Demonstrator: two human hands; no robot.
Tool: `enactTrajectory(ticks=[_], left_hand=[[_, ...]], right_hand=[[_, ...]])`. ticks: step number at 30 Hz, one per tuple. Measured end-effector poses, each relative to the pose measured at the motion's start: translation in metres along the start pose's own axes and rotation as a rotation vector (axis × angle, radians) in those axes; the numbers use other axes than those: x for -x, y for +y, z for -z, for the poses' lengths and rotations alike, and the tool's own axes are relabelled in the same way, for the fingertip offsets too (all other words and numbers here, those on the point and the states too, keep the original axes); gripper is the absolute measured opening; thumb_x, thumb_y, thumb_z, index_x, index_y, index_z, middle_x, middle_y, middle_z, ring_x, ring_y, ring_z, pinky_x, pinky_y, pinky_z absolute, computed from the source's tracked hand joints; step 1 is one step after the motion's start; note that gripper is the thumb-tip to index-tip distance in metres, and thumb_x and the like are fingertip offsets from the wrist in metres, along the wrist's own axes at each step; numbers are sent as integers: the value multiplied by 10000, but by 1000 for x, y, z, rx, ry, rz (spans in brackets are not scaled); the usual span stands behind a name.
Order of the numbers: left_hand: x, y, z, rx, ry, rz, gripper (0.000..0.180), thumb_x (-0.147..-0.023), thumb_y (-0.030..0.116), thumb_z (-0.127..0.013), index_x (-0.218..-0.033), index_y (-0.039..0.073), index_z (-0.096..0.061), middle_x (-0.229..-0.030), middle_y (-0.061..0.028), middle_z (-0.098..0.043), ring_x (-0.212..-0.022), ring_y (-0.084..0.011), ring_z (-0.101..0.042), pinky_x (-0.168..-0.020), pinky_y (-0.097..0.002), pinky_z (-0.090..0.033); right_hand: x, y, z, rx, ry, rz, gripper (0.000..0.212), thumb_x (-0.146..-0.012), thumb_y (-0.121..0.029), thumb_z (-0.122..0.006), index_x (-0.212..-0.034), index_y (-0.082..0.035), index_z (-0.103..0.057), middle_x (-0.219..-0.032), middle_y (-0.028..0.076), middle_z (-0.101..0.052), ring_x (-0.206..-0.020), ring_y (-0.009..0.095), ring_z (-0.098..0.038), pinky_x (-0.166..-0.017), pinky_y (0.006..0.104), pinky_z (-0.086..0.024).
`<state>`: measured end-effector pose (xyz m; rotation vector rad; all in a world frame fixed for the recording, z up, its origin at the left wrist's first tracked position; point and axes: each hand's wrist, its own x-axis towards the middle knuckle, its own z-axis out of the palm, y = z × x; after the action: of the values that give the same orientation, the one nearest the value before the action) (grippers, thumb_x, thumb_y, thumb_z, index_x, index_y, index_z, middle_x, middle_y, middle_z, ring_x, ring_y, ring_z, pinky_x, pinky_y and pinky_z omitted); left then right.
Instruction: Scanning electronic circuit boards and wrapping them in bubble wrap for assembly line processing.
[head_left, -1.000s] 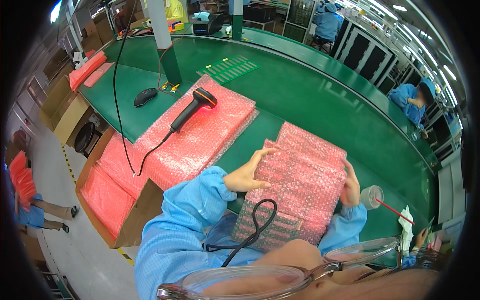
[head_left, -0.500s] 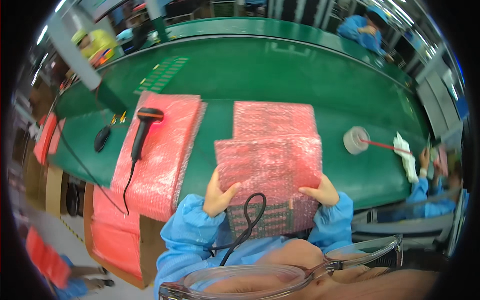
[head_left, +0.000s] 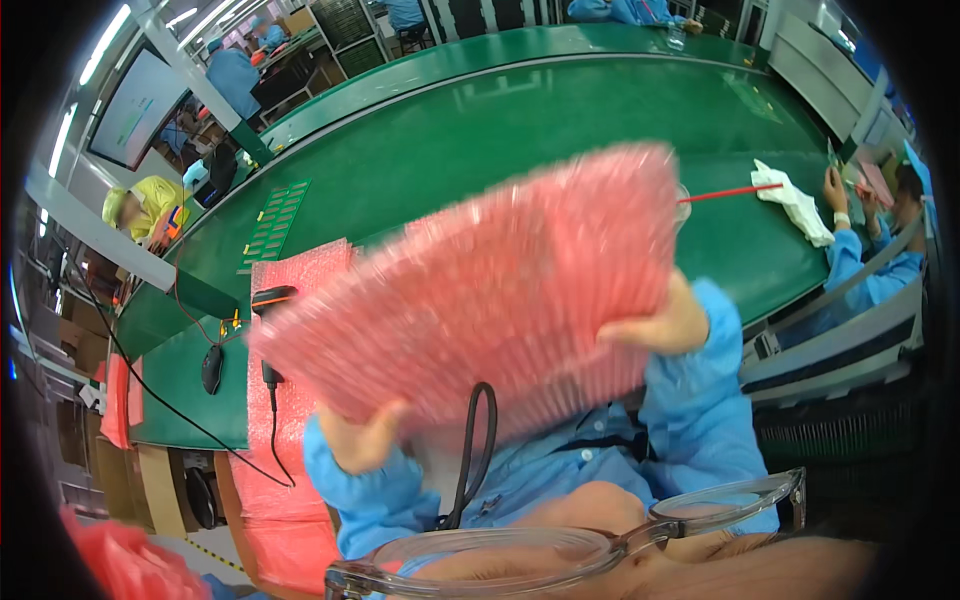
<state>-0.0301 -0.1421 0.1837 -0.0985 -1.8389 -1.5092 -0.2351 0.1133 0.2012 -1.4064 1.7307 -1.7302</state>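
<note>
Above the near side of the bench (head_left: 520, 110), a pink bubble-wrap pack (head_left: 490, 290) is held up, tilted, its right end higher in view than its left. The left hand (head_left: 365, 438) grasps the lower left part, thumb laid on the near face; the right hand (head_left: 660, 325) grasps the right side, its thumb likewise on the near face. The other fingers are hidden by the pack, so how hard they press cannot be told. The pack is blurred (the bench is much sharper, which suggests motion), and its contents cannot be made out.

The step in hand is judged to be a two-handed turn or shift of the pack. For good practice, both hands should move together, so that it neither bends nor twists; broad, even pressure should serve better than a pinch at one corner. A black cord (head_left: 493, 415) loops up in front of the pack's near edge and could snag; contact cannot be confirmed. The pack should also clear the scanner (head_left: 273, 297), part-hidden behind its left end, and the red straw (head_left: 735, 192) beyond its right. A flat set-down is advised.
</note>
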Motion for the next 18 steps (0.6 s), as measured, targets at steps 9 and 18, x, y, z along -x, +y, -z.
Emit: enactTrajectory(ticks=[9,18], left_hand=[[-130,16,-20,-551,-515,-414,329,-767,95,-574,-1073,-22,-601,-1079,-165,-611,-1007,-263,-587,-880,-341,-452],[-81,-111,3,-973,-811,-801,388,-726,57,-521,-1104,-26,-561,-1163,-149,-557,-1086,-293,-537,-906,-363,-463]], right_hand=[[-88,32,64,121,23,132,305,-732,-32,-670,-1030,-8,-609,-993,64,-622,-927,135,-573,-820,299,-463],[-67,141,42,963,-70,521,259,-815,-148,-473,-1011,-126,-641,-1107,41,-619,-1086,205,-552,-1035,459,-294]])
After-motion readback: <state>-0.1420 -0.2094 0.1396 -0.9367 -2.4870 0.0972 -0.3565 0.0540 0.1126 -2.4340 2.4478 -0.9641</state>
